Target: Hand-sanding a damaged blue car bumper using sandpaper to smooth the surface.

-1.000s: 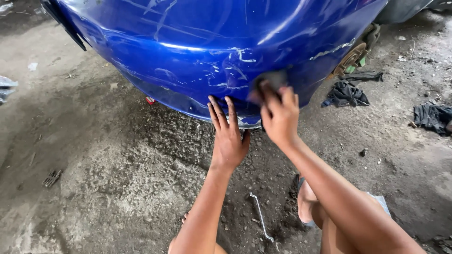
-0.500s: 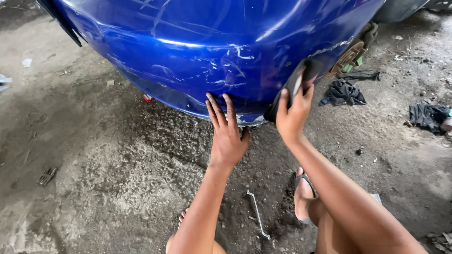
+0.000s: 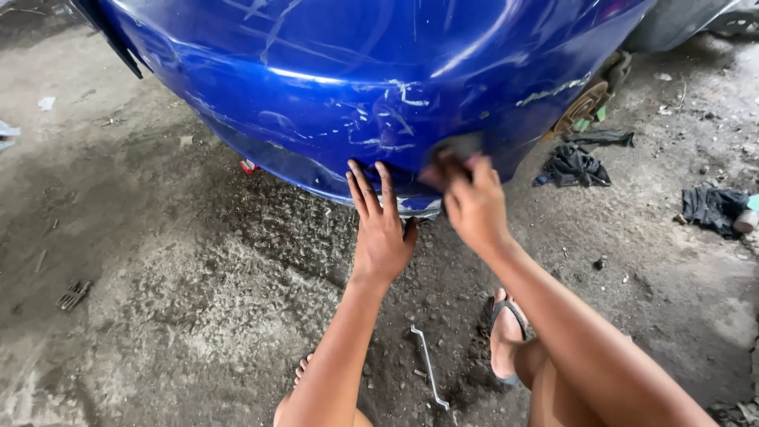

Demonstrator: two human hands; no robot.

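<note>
The right hand is closed over a small dark sanding pad, pressing it flat against the lower curve of the blue car panel; only the pad's top edge shows above the fingers, and it is blurred, so its exact make cannot be told. The panel lies straight ahead of and above that grip, its long run going left to right across the view, with pale scratches just left of the pad. The left hand holds nothing: it lies flat with fingers spread and fingertips touching the panel's bottom edge, just beside the right hand and a little lower (the two are near but not touching). Both are at the panel, the right one higher up on it. On the gritty floor below, a thin metal rod lies between the forearms, near a sandalled foot. Dark rags lie well apart to the right. No container is in view.
</note>
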